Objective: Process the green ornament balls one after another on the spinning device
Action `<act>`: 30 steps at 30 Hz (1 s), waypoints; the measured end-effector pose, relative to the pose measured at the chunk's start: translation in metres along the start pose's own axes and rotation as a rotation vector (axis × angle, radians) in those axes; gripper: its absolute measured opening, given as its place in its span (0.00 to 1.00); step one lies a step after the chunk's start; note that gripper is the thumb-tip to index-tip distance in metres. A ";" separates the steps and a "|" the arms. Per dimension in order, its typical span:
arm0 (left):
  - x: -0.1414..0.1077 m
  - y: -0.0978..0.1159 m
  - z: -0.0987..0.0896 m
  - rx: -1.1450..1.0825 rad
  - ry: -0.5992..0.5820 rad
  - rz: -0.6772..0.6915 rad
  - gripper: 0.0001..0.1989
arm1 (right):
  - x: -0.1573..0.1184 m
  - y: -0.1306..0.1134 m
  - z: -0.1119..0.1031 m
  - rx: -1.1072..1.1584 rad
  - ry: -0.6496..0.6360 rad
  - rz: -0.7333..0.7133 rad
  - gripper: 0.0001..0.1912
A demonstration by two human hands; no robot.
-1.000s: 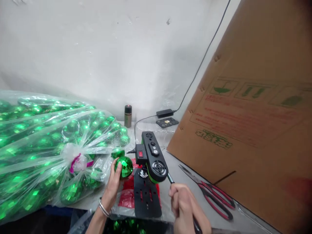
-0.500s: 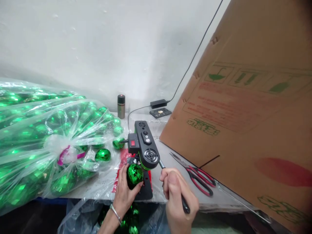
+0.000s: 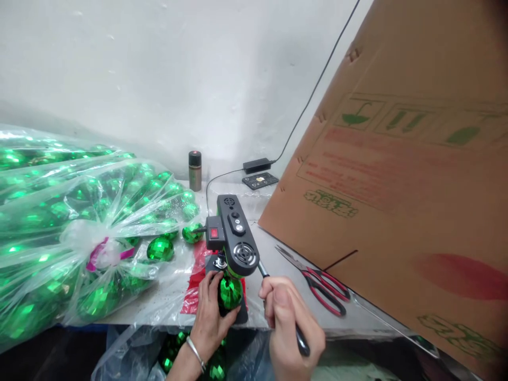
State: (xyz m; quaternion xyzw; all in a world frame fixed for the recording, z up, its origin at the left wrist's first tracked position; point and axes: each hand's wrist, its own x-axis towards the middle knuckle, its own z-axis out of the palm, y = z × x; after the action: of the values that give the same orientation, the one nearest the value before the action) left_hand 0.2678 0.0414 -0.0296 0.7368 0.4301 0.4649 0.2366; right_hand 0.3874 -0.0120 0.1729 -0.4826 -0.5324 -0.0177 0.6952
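A shiny green faceted ball (image 3: 230,292) sits under the front end of a black bench machine (image 3: 237,227). My left hand (image 3: 210,307), with a silver bangle at the wrist, is closed round the ball's left and lower side, thumb in front. My right hand (image 3: 293,317) is wrapped round the black-tipped lever handle (image 3: 302,341) on the machine's right side. The machine has a red switch (image 3: 214,233) and stands on a black base over red plastic (image 3: 193,296). The ball's top is partly hidden beneath the machine head.
Large clear bags (image 3: 91,211) of green balls fill the left. Red-handled scissors (image 3: 323,288) lie right of the machine, beside a big cardboard box (image 3: 377,185). Behind stand a bottle (image 3: 194,172), a power adapter (image 3: 257,165) and a phone (image 3: 260,181). More green balls (image 3: 216,365) lie below the table edge.
My left hand has moved the green ball right, further under the machine head, and the ball has turned. My right hand keeps its grip on the lever handle.
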 end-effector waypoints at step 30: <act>0.013 0.002 0.005 -0.080 -0.013 -0.093 0.38 | -0.046 0.040 0.006 0.061 0.192 0.020 0.27</act>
State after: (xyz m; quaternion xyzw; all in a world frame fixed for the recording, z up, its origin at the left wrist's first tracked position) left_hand 0.2758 0.0521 -0.0243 0.7091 0.4432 0.4654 0.2900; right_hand 0.3849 -0.0089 0.1113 -0.4624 -0.4590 -0.0407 0.7575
